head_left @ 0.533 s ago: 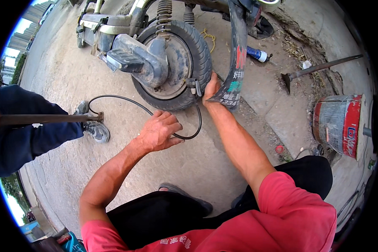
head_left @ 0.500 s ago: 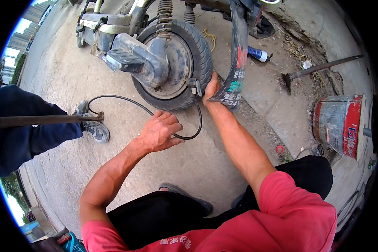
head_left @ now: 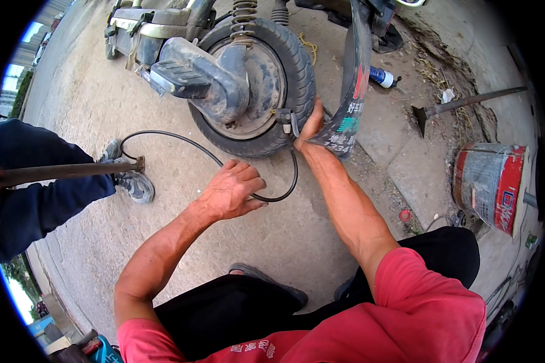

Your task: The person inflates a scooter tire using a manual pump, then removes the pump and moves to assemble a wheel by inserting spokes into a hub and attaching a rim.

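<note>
A worn black tyre (head_left: 303, 72) on a scooter's rear wheel is in front of me. My right hand (head_left: 310, 124) lies against the tyre's lower right side, between it and the hanging black mudguard (head_left: 345, 109); most of its fingers are hidden. A thin black hose (head_left: 169, 134) loops across the ground, from a co-worker's brown tubular pump (head_left: 60, 173) to the bottom of the wheel. My left hand (head_left: 231, 189) is curled over the middle of the hose, thumb sticking out. How the hose meets the wheel cannot be made out.
On the left a co-worker's leg in dark trousers (head_left: 48, 163) stands beside the pump. To the right are a red and grey bucket (head_left: 489, 184), a long-handled scraper (head_left: 466, 100), a blue and white bottle (head_left: 383, 77) and a small red ring (head_left: 404, 215). Yellow cord (head_left: 309, 48) lies behind the wheel.
The scooter and wheel sit slightly further right and higher in view, as if my head shifted. Both hands keep their places at the hose and the tyre.
</note>
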Demonstrator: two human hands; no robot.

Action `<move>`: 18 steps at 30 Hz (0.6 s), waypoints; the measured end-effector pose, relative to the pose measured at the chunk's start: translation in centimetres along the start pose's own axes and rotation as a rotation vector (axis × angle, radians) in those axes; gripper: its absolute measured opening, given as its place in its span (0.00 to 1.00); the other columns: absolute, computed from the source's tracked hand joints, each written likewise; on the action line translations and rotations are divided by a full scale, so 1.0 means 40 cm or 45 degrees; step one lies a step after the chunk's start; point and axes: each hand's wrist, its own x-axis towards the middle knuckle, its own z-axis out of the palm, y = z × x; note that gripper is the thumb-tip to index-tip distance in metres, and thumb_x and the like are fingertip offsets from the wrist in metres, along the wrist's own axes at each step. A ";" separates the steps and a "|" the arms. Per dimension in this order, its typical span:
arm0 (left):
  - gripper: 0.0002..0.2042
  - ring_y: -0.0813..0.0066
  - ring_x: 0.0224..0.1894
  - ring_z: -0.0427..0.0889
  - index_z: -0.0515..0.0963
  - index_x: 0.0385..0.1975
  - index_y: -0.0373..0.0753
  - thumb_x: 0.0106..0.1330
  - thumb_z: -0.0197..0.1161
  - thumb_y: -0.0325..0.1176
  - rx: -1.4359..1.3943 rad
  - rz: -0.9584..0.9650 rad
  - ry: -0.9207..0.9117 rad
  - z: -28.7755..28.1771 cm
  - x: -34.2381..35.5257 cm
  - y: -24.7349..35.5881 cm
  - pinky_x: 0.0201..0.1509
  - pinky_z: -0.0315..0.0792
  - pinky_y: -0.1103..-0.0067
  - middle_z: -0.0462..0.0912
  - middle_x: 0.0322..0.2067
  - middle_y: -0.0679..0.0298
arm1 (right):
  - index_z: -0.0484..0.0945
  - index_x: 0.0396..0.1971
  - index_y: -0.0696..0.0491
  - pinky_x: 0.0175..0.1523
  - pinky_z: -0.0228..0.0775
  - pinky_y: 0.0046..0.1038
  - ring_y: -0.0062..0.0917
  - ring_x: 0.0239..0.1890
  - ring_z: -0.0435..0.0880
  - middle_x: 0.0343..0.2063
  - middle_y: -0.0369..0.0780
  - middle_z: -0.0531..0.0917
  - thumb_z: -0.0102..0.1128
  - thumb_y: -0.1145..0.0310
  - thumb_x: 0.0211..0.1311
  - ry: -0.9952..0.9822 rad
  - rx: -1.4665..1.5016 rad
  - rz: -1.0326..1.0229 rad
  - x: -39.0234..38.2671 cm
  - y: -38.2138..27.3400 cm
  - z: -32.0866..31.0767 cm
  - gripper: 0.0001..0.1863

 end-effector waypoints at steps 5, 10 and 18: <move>0.17 0.65 0.42 0.77 0.80 0.36 0.43 0.48 0.75 0.41 -0.007 -0.020 -0.025 0.011 0.001 0.000 0.50 0.66 0.69 0.77 0.33 0.66 | 0.73 0.60 0.56 0.64 0.68 0.36 0.35 0.56 0.80 0.56 0.42 0.80 0.46 0.43 0.69 0.035 0.030 0.055 0.008 0.001 -0.013 0.33; 0.17 0.64 0.43 0.77 0.80 0.36 0.43 0.48 0.76 0.41 -0.019 -0.064 -0.064 0.019 -0.005 0.005 0.51 0.67 0.68 0.77 0.33 0.65 | 0.73 0.61 0.57 0.64 0.68 0.36 0.35 0.56 0.79 0.57 0.42 0.79 0.49 0.42 0.68 0.132 0.092 0.193 -0.061 -0.051 0.053 0.35; 0.18 0.62 0.45 0.76 0.79 0.36 0.42 0.49 0.76 0.40 0.004 -0.021 -0.022 0.007 -0.040 0.008 0.51 0.66 0.66 0.77 0.35 0.63 | 0.75 0.59 0.52 0.66 0.66 0.40 0.35 0.62 0.75 0.57 0.39 0.79 0.38 0.44 0.72 -0.042 0.207 0.381 -0.064 -0.046 0.023 0.31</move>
